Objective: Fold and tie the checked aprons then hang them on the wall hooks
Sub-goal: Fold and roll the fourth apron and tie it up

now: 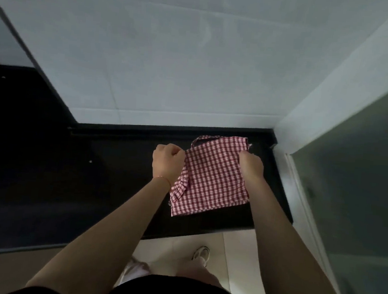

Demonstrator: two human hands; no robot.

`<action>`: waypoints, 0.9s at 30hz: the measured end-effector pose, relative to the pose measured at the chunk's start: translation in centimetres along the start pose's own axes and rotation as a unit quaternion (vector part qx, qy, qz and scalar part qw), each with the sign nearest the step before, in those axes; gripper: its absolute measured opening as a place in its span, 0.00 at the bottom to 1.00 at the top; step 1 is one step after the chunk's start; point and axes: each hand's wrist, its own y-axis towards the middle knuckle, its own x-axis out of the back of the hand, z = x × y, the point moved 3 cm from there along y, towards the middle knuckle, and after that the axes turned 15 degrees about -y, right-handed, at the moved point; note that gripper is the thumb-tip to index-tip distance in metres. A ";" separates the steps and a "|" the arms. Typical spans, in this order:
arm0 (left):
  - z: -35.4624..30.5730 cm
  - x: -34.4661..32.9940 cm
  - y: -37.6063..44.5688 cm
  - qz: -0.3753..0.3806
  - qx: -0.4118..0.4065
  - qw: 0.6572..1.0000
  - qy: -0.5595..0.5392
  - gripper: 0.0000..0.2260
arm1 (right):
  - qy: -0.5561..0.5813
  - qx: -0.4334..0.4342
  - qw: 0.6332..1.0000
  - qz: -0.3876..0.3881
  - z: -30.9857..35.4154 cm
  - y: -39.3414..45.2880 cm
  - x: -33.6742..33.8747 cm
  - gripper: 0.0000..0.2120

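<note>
black countertop (pixel 114 186) against white tiled wall, folded red-checked apron (pixel 213 179) lying on it

A black counter (pixel 44 180) fills the left and centre, pale tiled wall (pixel 173 51) above, and perhaps a glass panel (pixel 361 185) at right

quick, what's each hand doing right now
Left hand: fingers curled, gripping the left edge of the checked apron.
Right hand: gripping the apron's right edge.

Home kitchen: black stone counter (pixel 44 180), white tiled wall (pixel 173 51), tiled floor (pixel 237 256).
</note>
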 end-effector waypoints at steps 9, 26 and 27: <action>1.2 -10.9 -1.7 0.029 -0.094 0.945 0.313 0.19 | -0.106 0.034 0.994 -0.005 -5.0 9.2 5.2 0.20; 8.0 -16.1 -1.4 0.124 -0.086 0.860 0.488 0.31 | -0.180 0.048 0.982 -0.027 -8.5 16.2 2.8 0.17; 8.5 -16.0 -1.3 0.129 -0.085 0.856 0.493 0.31 | -0.195 0.058 0.978 -0.037 -8.5 16.3 2.6 0.18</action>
